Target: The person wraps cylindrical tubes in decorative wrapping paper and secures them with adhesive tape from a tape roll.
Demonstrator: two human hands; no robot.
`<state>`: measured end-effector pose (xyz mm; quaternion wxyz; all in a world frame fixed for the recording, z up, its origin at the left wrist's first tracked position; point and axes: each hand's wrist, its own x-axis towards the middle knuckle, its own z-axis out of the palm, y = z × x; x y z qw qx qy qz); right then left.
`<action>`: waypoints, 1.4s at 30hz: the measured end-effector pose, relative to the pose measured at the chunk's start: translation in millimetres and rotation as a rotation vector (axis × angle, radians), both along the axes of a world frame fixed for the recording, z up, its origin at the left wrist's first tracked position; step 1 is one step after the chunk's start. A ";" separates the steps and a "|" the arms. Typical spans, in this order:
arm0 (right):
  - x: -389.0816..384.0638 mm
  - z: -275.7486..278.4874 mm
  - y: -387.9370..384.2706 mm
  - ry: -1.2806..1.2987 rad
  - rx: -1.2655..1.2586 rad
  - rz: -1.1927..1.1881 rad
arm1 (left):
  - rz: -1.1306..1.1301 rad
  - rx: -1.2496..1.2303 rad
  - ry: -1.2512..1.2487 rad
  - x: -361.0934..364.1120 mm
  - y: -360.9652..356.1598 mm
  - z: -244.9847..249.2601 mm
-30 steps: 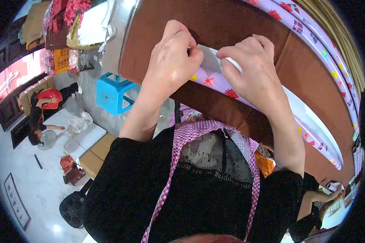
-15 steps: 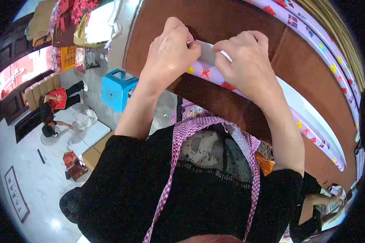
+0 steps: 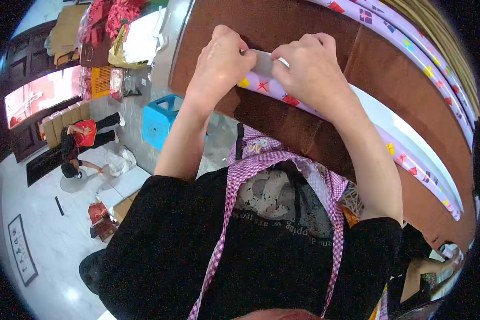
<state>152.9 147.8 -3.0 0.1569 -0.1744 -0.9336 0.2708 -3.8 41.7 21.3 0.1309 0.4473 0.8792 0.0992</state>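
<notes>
A long strip of lilac printed paper (image 3: 410, 162) with a white inner side lies curved on the brown table cover (image 3: 410, 96). Near its far left end my left hand (image 3: 221, 66) pinches its edge between thumb and fingers. My right hand (image 3: 312, 69) grips the same edge a short way to the right, fingers curled. Between the two hands a grey-white piece of the strip shows, folded over. My fingertips are partly hidden behind the hands.
More lilac printed rolls (image 3: 400, 40) lie along the table's far right side. A blue stool (image 3: 157, 125) stands on the floor at left. Another person (image 3: 72, 146) is at a white table farther left; a co-worker's arm (image 3: 429, 266) shows at lower right.
Both hands, still on the strip, have shifted slightly left in view. The room at left appears slightly further right, as the camera's view has turned.
</notes>
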 end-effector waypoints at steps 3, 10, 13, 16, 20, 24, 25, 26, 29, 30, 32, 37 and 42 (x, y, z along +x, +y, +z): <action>-1.2 -0.6 0.5 -0.030 -0.008 -0.002 | 0.018 -0.006 0.017 2.3 1.5 1.8; -3.2 -5.5 0.6 -0.017 0.008 -0.004 | 0.048 -0.033 0.035 -1.4 0.0 -3.1; -3.3 -5.6 1.2 -0.032 0.002 -0.005 | 0.102 -0.044 0.089 -15.3 -1.5 -7.0; -2.9 -1.4 2.2 -0.038 -0.004 -0.005 | 0.101 0.012 0.193 -40.4 -20.2 -18.8; -3.1 -4.0 2.1 -0.047 0.006 0.000 | -0.148 0.478 0.140 -12.2 -31.2 -11.6; -3.0 -3.3 2.9 -0.050 -0.002 0.021 | -0.485 0.505 0.145 27.7 -35.8 -4.7; -3.6 -4.0 3.2 -0.056 0.000 0.019 | -0.528 0.498 0.150 31.1 -37.1 -6.1; -4.1 -4.7 3.4 -0.063 0.001 0.018 | -0.522 0.504 0.147 29.5 -38.3 -8.8; -3.2 -6.7 3.3 -0.038 -0.007 0.019 | -0.556 0.415 0.140 23.0 -42.5 -16.9; -3.4 -6.4 3.7 -0.045 -0.003 0.021 | -0.575 0.409 0.188 22.3 -43.2 -18.4; -3.8 -7.0 3.0 -0.044 0.012 0.007 | -0.586 0.406 0.225 23.0 -45.0 -19.4; 1.6 -7.9 5.1 0.042 0.013 0.011 | -0.551 0.373 0.287 27.7 -45.7 -20.1; 11.1 -0.9 9.7 0.080 0.052 -0.007 | -0.532 0.385 0.315 28.3 -47.7 -22.9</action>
